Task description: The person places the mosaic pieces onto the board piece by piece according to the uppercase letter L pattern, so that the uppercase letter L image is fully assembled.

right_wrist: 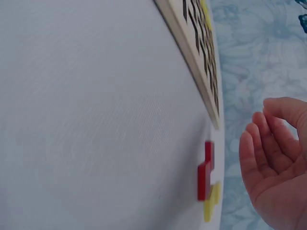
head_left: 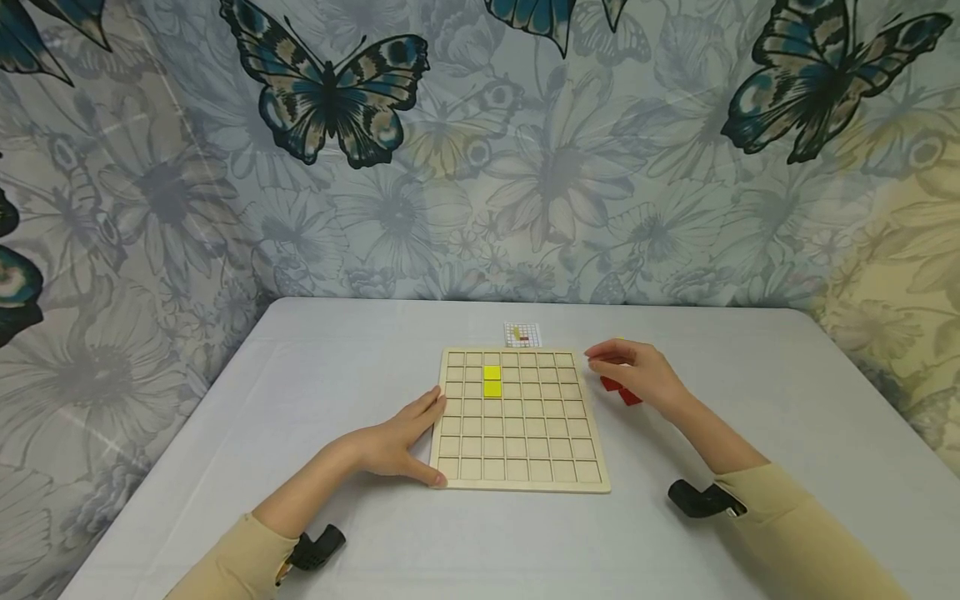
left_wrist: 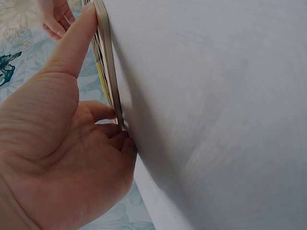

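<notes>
butterflies (head_left: pixel 330 98) fill the wall (head_left: pixel 405 212) behind the white table (head_left: pixel 337 358). the right hand (head_left: pixel 639 372) is loosely bent, with nothing seen in its fingers. red blocks (head_left: pixel 630 397) lie just below it, right of the wooden board (head_left: pixel 514 427). the left hand (head_left: pixel 396 437), fingers spread, touches the board's left edge, farther from the blocks.

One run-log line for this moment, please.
left hand: touching grid board's left edge | right hand: over red tiles, no tile visible in it | board: two yellow tiles placed
</notes>
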Motion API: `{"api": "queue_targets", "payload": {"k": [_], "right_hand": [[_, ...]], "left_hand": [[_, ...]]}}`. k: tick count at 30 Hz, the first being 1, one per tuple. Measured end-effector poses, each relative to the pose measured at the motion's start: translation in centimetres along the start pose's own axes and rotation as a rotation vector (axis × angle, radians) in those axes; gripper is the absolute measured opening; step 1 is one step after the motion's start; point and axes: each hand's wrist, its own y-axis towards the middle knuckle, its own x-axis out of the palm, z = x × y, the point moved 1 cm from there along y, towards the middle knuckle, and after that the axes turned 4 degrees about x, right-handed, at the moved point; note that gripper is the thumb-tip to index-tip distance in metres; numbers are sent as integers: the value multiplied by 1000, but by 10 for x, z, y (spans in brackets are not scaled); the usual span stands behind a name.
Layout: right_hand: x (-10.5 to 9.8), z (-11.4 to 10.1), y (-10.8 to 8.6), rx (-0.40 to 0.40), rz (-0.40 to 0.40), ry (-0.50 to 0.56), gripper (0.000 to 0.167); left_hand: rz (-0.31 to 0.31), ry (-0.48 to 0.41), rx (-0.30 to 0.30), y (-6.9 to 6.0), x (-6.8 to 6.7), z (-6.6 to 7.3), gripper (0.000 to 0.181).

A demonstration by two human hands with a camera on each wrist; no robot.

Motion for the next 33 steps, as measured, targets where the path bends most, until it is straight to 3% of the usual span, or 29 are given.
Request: {"api": "queue_targets", "payload": {"k": [14,33], "right_hand": [[-28,32,-8,15,108,-101,38],[-33,46,-8,82,105,-186,43]], "left_hand": [[4,0,-9,1,1,-2,117],[5,-6,-8,-1,1,-1,117]]}}
